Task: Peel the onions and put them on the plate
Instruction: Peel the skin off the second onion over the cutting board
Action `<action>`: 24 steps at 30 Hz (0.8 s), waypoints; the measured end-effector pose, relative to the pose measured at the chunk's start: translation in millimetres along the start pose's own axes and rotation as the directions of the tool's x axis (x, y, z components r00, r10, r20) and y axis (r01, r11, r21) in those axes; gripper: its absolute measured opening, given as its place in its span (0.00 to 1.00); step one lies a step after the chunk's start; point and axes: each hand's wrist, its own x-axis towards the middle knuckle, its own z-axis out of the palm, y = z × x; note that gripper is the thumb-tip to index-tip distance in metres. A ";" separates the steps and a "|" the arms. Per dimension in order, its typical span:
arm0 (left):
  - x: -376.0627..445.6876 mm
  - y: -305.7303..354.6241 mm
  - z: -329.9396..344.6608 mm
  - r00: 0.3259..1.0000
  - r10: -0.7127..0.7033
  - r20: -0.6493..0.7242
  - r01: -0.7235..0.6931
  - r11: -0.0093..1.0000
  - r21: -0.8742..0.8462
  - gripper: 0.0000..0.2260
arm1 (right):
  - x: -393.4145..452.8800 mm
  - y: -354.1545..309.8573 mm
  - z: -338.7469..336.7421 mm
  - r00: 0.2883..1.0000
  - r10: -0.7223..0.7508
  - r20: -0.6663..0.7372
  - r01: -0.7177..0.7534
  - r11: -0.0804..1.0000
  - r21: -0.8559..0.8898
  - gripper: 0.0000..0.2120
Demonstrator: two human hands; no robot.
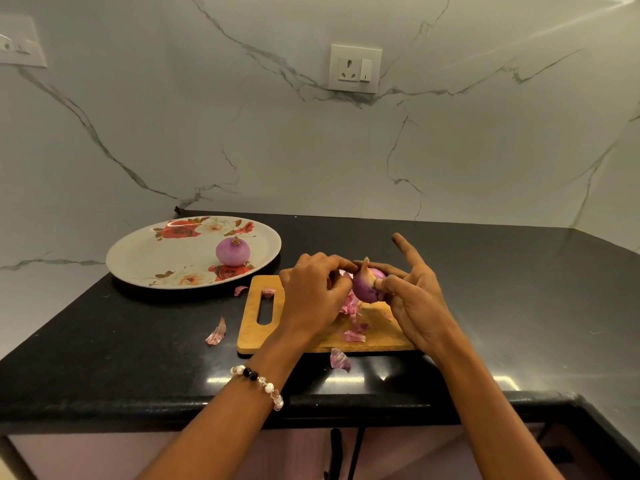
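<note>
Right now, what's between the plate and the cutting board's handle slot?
Head view: one loose onion skin on the black counter, between the plate and the cutting board. Another scrap sits above the slot.

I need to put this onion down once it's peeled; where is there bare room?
The plate is bare left of the peeled onion. The counter right of the cutting board is bare too. The board is crowded with peels under both hands.
</note>
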 end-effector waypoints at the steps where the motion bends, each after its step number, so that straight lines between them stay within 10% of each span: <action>1: -0.1 -0.9 0.1 1.000 -0.008 -0.011 0.008 1.000 0.002 0.05 | 0.2 -0.2 0.6 1.000 -0.002 -0.003 0.002 1.000 0.013 0.37; 24: -0.3 -2.9 1.3 0.998 0.062 -0.016 -0.061 0.998 0.009 0.14 | 3.3 -1.6 -2.1 0.995 0.014 -0.104 0.000 0.990 0.141 0.32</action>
